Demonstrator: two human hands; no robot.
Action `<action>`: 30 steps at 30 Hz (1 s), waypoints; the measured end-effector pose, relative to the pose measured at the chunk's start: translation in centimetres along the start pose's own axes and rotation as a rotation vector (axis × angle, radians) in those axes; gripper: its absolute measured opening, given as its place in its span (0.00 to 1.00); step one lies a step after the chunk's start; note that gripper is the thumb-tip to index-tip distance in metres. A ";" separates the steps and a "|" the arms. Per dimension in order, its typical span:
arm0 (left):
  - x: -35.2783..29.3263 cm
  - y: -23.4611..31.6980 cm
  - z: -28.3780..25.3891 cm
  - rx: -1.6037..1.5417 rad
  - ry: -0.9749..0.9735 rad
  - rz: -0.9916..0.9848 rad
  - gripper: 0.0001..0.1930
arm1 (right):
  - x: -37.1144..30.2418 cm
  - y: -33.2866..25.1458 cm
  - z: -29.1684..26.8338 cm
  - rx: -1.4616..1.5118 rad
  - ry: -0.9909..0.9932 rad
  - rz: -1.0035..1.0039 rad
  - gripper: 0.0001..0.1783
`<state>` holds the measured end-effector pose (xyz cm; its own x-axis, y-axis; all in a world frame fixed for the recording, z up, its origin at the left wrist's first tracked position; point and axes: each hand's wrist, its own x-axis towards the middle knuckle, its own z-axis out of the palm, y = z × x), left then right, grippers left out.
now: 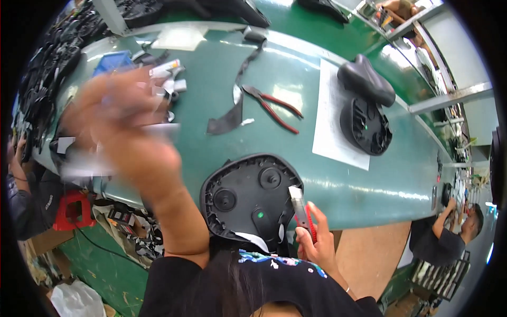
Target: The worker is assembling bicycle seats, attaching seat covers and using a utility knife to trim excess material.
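Observation:
In my right hand a utility knife with a red and clear body is gripped, its tip pointing away from me over the right rim of a black bicycle saddle. The saddle lies underside up at the table's near edge, showing round recesses and a small green dot. Whitish material shows along its near rim. My left hand is raised at the left, above a cluster of small items, and is smeared by motion. Its fingers, and anything in them, cannot be made out.
Red-handled pliers and a dark strip lie on the green table. At the right, a finished-looking saddle and an upturned one rest by a white sheet. A blue bin stands far left. Co-workers sit at both sides.

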<state>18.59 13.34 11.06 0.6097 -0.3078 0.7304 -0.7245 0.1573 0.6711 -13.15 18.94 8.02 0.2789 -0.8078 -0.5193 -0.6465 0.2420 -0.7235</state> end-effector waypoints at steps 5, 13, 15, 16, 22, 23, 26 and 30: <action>-8.0 -3.6 2.6 -0.047 -1.419 -0.214 0.19 | 5.7 2.1 0.4 0.158 0.345 -0.487 0.43; 0.9 -6.2 8.8 -0.716 -0.385 -0.949 0.10 | 10.8 -5.5 -8.1 0.466 0.787 -0.690 0.24; -1.8 -7.8 13.2 -0.297 -0.524 -0.623 0.10 | 13.2 -6.7 -8.9 0.378 0.730 -0.705 0.25; -3.9 -8.7 14.7 -0.044 -0.643 -0.376 0.11 | 14.6 -8.3 -8.7 0.378 0.676 -0.672 0.26; -6.5 -7.8 15.6 -0.175 -0.671 -0.263 0.15 | 32.4 -15.7 -12.7 0.645 0.471 -0.769 0.18; -6.4 -8.0 15.2 -0.272 -0.694 -0.300 0.13 | 36.1 -16.6 -13.2 0.689 0.454 -0.715 0.17; -6.6 -8.2 15.3 -0.235 -0.703 -0.229 0.10 | 46.9 -17.4 -13.8 0.636 0.461 -0.664 0.20; -5.7 -7.3 15.1 -0.025 -0.840 -0.151 0.07 | 58.5 -20.2 -15.2 0.610 0.491 -0.625 0.25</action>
<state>15.58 -0.23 0.11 0.2510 -0.9194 0.3028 -0.6411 0.0765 0.7636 5.43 -41.39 -0.87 0.0312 -0.9833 0.1794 0.0290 -0.1785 -0.9835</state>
